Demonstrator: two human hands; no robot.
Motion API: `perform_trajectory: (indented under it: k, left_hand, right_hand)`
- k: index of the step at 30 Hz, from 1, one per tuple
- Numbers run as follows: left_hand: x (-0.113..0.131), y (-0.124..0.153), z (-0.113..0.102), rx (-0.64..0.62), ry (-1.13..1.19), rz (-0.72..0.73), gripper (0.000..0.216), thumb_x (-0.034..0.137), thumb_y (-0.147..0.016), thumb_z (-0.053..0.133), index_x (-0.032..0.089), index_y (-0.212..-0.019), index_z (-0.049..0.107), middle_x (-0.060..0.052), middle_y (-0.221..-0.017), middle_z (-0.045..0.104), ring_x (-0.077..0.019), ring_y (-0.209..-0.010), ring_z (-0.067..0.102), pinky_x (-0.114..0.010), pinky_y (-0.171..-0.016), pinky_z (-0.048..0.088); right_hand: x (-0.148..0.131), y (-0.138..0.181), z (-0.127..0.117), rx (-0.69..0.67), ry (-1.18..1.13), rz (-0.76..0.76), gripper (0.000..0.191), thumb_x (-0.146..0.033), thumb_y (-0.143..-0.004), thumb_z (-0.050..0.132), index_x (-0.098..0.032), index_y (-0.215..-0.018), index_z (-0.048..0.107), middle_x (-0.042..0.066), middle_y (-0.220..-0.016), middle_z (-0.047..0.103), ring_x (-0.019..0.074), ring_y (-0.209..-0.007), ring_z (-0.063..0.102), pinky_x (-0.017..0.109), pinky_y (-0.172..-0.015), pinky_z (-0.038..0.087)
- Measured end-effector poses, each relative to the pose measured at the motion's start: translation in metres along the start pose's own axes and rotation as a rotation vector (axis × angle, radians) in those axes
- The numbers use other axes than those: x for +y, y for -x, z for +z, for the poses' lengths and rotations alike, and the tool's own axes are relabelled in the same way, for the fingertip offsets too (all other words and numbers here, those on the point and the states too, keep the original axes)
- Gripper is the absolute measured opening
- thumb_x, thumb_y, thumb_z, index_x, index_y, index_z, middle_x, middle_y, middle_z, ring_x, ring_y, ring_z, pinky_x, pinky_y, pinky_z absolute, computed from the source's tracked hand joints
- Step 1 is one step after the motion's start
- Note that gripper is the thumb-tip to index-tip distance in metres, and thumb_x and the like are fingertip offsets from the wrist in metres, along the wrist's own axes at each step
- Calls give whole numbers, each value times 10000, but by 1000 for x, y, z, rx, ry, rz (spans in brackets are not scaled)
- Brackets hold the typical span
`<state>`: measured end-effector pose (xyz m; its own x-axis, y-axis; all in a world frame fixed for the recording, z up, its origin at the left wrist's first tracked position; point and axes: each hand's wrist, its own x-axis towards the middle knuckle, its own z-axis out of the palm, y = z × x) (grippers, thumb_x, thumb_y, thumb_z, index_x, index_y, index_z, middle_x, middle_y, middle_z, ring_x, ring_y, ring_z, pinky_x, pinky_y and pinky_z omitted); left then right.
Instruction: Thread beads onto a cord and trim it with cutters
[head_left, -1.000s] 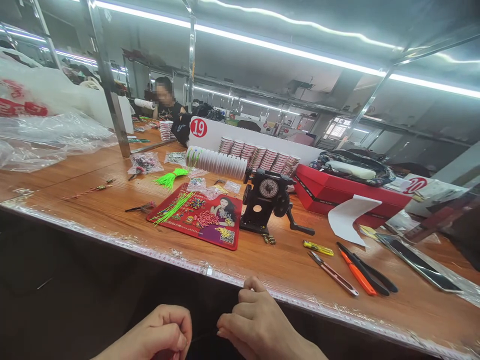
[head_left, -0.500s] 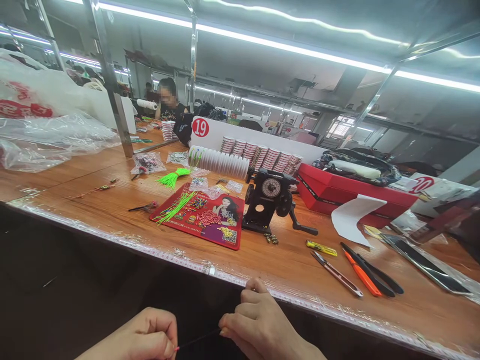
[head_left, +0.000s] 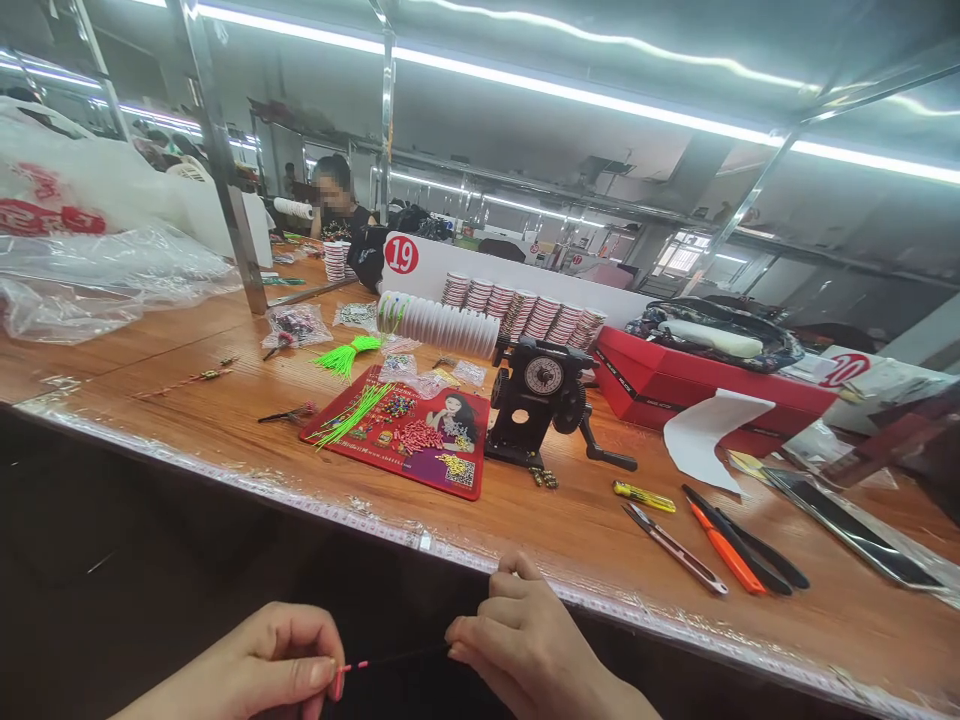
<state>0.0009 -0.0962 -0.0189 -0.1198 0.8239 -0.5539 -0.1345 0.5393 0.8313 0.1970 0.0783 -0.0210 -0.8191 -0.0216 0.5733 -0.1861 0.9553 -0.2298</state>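
Note:
Below the table's front edge, my left hand (head_left: pixel 277 660) is closed, thumb and forefinger pinching a thin dark line beside small pink bead-like pieces (head_left: pixel 363 664). The line (head_left: pixel 409 655) runs taut across the dark gap to my right hand (head_left: pixel 525 640). That hand is closed too, fingertips pinched on the line, with its knuckles near the table edge. On the table ahead lies a red printed mat (head_left: pixel 360 455) bearing heaps of pink pieces (head_left: pixel 418 437), yellow pieces (head_left: pixel 454 464), mixed coloured beads (head_left: pixel 397 404) and bright green strands (head_left: pixel 352 415).
A black hand-cranked winder (head_left: pixel 529 410) holding a row of white spools (head_left: pixel 439 325) stands behind the mat. To the right lie thread snips (head_left: pixel 675 548), orange-and-black pliers (head_left: pixel 731 550), a yellow cutter (head_left: pixel 643 496) and a phone (head_left: pixel 847 525). A red box (head_left: pixel 712 400) sits behind; a person (head_left: pixel 341 200) is farther back.
My left hand has shifted slightly left and up, and pink pieces now show on the line beside its fingertips. My right hand has moved slightly right.

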Motion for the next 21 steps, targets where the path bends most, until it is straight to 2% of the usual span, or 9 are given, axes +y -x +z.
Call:
perform_trajectory:
  k: [6,12,15,18,21]
  left_hand:
    - [6,-5,-3,74,-58,-5,372,542,-615,637,176,-615,568,15,-556,575,-44,-310,340,-234,-361,92]
    - [10,-4,-7,144,-201,51,333,502,-673,594,171,-642,598,8,-629,589,-50,-356,376,-209,-353,137]
    - [11,-4,-10,201,-357,126,289,432,-753,535,167,-654,599,27,-592,548,-71,-424,403,-190,-398,250]
    - [10,-3,-12,239,-515,214,284,395,-810,474,169,-712,615,17,-637,556,-109,-532,455,-203,-518,370]
    - [8,-5,-14,298,-501,258,324,450,-825,439,199,-848,642,4,-697,581,-139,-576,486,-222,-539,404]
  right_hand:
    - [1,3,2,22,0,-1,336,-232,-1002,327,-177,-785,578,-34,-497,516,116,-492,365,279,-673,293]
    - [2,5,3,59,42,-13,346,-232,-1001,326,-176,-771,578,-35,-475,500,122,-486,352,277,-669,290]
    - [1,4,4,97,98,-46,366,-236,-1001,326,-175,-746,582,-36,-447,487,124,-461,337,284,-650,286]
    - [-1,4,4,132,151,-60,377,-229,-1003,330,-174,-729,583,-43,-428,478,119,-446,332,284,-649,291]
    - [-3,6,5,202,165,-57,385,-229,-1006,328,-176,-712,571,-59,-420,464,110,-428,325,266,-612,293]
